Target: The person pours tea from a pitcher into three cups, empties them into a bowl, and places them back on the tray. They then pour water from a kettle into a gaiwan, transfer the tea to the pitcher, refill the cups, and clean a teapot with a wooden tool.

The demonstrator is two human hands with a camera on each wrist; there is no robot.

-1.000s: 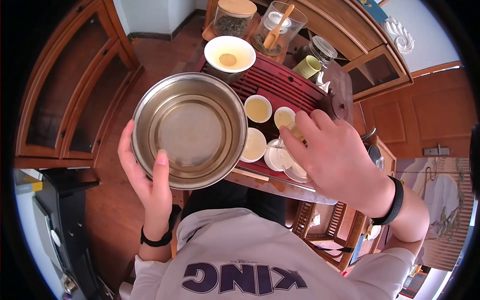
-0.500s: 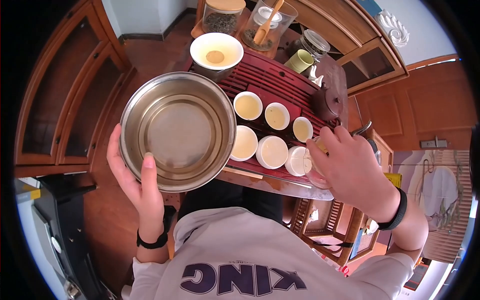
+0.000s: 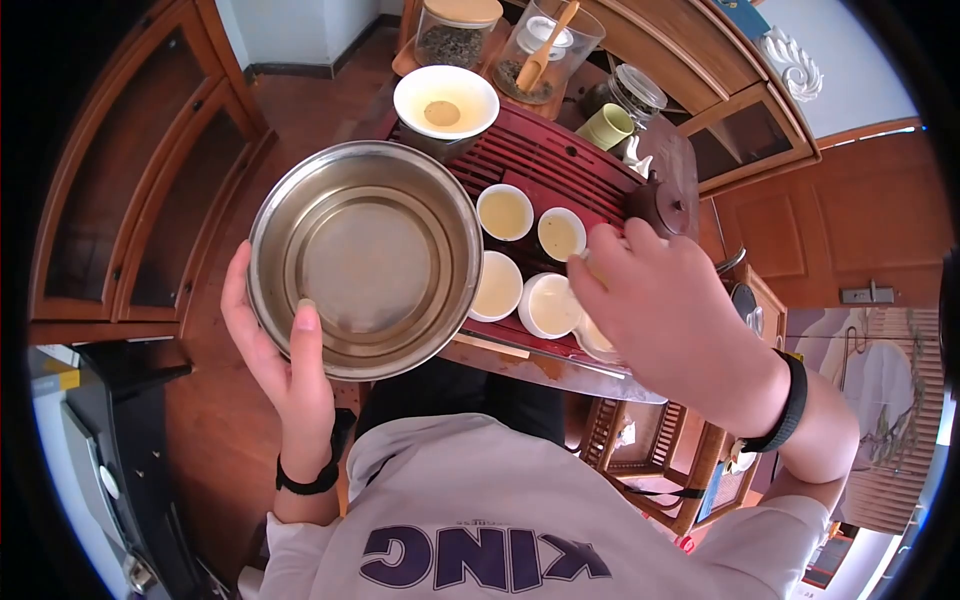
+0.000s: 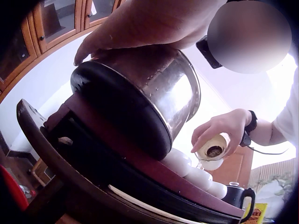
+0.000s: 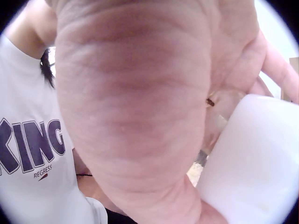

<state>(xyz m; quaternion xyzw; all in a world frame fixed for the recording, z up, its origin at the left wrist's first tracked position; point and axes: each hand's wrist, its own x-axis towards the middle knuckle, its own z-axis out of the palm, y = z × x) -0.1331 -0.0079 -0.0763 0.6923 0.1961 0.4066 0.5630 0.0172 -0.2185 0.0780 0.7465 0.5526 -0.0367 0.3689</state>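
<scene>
While the left hand (image 3: 285,370) grips a wide metal pot (image 3: 365,260), its thumb hooked over the rim and its fingers spread round the outer wall, the right hand (image 3: 680,310) works above the red tea tray (image 3: 535,150). The pot leans with its open top towards the person, overlapping the tray's left end in the head view.

The right hand's fingers are curled round a small pale cup (image 4: 211,157), tipped low over the row of white cups, with dark bits visible inside its mouth. A piece of clear glass (image 5: 225,109) shows close by the palm, partly hidden; I can't tell whether the fingers hold that as well.

Between the hands are four white teacups (image 3: 550,306) in two rows, with pale yellow liquid in them. A larger white bowl (image 3: 446,105) stands at the tray's far left corner, and a dark teapot (image 3: 657,205) sits towards the right end. Beyond the tray are a wooden-lidded jar (image 3: 455,42), a clear container (image 3: 575,55) with a wooden scoop (image 3: 545,52) in it, and a green cup (image 3: 606,127) lying tilted.
</scene>
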